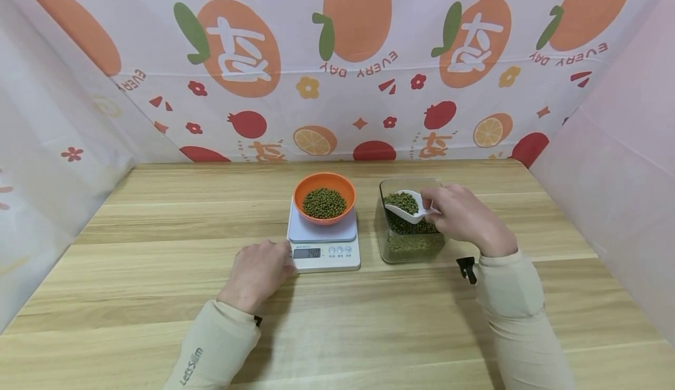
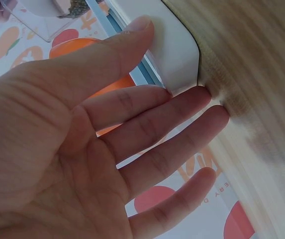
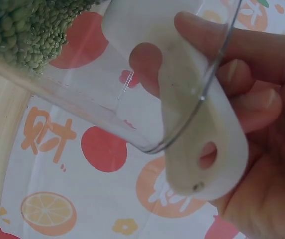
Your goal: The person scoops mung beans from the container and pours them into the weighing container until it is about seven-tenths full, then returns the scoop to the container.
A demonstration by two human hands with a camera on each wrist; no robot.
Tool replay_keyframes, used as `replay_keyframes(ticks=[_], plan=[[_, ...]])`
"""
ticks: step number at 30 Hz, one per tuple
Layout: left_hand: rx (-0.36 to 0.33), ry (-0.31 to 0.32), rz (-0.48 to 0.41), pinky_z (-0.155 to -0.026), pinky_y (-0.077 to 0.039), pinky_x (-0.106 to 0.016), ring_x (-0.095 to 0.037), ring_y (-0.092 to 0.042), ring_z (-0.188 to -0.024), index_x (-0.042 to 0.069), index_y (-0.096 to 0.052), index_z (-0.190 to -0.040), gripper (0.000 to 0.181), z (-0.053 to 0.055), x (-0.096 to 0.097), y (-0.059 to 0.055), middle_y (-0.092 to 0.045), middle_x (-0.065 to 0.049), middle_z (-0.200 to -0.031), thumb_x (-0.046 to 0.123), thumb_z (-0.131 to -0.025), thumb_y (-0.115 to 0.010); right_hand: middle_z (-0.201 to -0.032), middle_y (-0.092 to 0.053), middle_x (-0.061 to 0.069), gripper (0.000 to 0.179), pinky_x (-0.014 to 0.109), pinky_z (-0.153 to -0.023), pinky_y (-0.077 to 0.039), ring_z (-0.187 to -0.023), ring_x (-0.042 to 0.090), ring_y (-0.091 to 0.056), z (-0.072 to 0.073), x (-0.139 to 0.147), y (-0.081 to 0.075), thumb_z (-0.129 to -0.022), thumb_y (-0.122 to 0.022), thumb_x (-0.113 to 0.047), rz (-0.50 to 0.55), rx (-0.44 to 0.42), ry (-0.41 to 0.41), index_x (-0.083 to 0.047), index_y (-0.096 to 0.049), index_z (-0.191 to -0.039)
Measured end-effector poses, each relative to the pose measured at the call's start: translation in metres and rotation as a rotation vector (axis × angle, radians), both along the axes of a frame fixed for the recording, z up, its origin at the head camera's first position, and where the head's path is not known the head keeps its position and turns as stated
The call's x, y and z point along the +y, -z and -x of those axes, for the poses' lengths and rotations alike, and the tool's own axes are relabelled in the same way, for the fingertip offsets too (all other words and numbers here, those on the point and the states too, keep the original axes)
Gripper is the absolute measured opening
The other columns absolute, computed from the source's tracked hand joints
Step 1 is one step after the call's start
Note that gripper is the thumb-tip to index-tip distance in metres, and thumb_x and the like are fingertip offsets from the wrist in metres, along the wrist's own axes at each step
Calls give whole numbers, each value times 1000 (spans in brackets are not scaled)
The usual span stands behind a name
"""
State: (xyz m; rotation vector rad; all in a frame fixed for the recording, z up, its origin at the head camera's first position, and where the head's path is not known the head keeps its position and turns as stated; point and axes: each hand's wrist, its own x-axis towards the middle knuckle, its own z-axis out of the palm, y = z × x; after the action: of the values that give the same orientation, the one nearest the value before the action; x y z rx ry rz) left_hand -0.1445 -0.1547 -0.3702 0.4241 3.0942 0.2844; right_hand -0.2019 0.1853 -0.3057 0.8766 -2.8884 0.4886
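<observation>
My right hand (image 1: 464, 211) pinches the handle of a white scoop (image 1: 414, 218), which carries green mung beans. The scoop is tilted over a clear square container (image 1: 387, 249) with more mung beans inside. In the right wrist view, thumb and fingers hold the scoop handle (image 3: 202, 134), seen through the container wall. My left hand (image 1: 261, 270) touches the front left corner of a white kitchen scale (image 1: 350, 262), its fingers loosely extended in the left wrist view. An orange bowl (image 1: 348, 186) of mung beans (image 1: 324, 204) stands on the scale's platform.
Scale and container stand side by side on a wood-grain table (image 1: 369, 331). A fruit-print cloth (image 1: 358, 85) hangs behind the table, with pale cloth at both sides. The scale's display (image 1: 307, 253) shows digits too small to read surely.
</observation>
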Motion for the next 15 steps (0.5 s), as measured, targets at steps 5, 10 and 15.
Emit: replay_keyframes(ticks=[5, 10, 15], plan=[[1, 3, -4, -52, -50, -39, -18, -51, -57, 3, -71, -93, 26, 0, 0, 0, -58, -4, -65, 19, -80, -86, -68, -55, -1, 20, 38, -63, -44, -66, 19, -51, -1, 1, -1, -83, -66, 10, 14, -7, -1, -8, -59, -82], [-3, -3, -2, -52, -51, -39, -18, -51, -57, 2, -71, -94, 27, 0, 0, 0, -58, -5, -65, 19, -80, -87, -69, -56, 0, 19, 38, -63, -45, -66, 19, -53, 0, 2, -2, -83, -66, 11, 27, 3, -15, -7, -59, -83], [-1, 0, 0, -53, -51, -40, -19, -52, -57, 3, -71, -93, 26, 1, 0, 0, -58, -5, -66, 19, -80, -86, -70, -58, 1, 20, 37, -61, -45, -65, 19, -53, 0, 2, -4, -84, -68, 10, 29, -8, -9, -7, -59, -83]])
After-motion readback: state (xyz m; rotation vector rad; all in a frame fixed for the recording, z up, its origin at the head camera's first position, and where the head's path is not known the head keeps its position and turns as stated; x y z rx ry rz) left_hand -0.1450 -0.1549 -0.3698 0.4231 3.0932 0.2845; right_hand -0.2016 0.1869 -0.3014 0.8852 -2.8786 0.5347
